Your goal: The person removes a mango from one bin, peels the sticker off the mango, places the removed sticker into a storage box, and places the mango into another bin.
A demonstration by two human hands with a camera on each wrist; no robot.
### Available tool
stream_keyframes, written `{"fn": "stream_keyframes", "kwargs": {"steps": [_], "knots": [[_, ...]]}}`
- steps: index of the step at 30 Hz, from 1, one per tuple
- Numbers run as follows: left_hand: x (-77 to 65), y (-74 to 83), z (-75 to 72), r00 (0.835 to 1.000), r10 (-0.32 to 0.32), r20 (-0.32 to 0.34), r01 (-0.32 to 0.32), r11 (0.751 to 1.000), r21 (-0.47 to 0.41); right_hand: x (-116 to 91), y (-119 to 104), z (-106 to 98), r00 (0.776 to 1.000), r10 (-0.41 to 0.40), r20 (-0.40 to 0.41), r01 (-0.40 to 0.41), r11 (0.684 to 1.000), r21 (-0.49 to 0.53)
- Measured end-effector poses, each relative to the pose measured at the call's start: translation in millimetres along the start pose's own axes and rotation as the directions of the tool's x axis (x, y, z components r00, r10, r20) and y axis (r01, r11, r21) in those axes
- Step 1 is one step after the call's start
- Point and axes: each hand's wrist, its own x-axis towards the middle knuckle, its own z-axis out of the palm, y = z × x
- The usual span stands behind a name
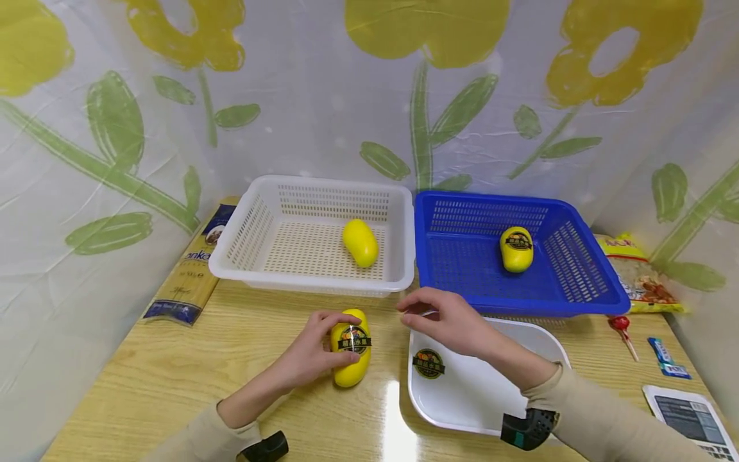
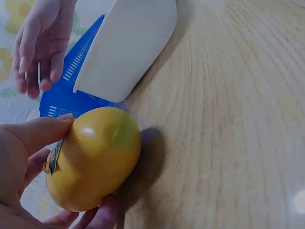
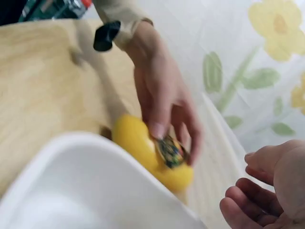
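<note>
A yellow mango (image 1: 350, 369) with a black fruit label (image 1: 355, 340) lies upon the table in the head view, and my left hand (image 1: 310, 350) grips it with thumb and fingers across its sides. In the left wrist view the fingers hold the mango (image 2: 97, 157) round its body, the label turned toward the palm. My right hand (image 1: 453, 324) hovers over the left edge of the white basin (image 1: 491, 410), fingers loosely bent and holding nothing. A similar round label (image 1: 428, 364) sits on the basin's inner left side.
Behind stand a white basket (image 1: 312, 282) with an unlabelled mango (image 1: 360, 242) and a blue basket (image 1: 456, 263) with a labelled mango (image 1: 516, 260). A pasta pack (image 1: 187, 276) lies left; a snack bag (image 1: 637, 273), lollipop (image 1: 620, 325), small blue packet (image 1: 668, 358) and white-framed device (image 1: 689, 417) lie right.
</note>
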Motion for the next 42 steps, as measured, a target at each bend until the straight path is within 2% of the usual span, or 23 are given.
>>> {"fn": "stream_keyframes", "kwargs": {"steps": [6,14,22,42], "knots": [[-1.5,-1.2,1.2,0.999,-0.036,-0.03,0.035,0.999,-0.034,18,-2,30,0.998,-0.014,0.069,0.012,0.999,0.033],[-1.6,-4.2,0.1,0.996,-0.062,-0.057,0.058,0.996,-0.068,38,-1,50,0.994,0.074,0.082,-0.073,0.997,-0.017],[1.4,-5.6,-0.8,0.997,-0.074,-0.026,0.073,0.996,-0.054,47,-2,57,0.991,0.094,0.091,-0.093,0.996,-0.015],[0.4,0.2,1.3,0.993,-0.102,-0.056,0.099,0.994,-0.05,53,-4,65,0.991,0.078,0.105,-0.087,0.993,0.084]]}}
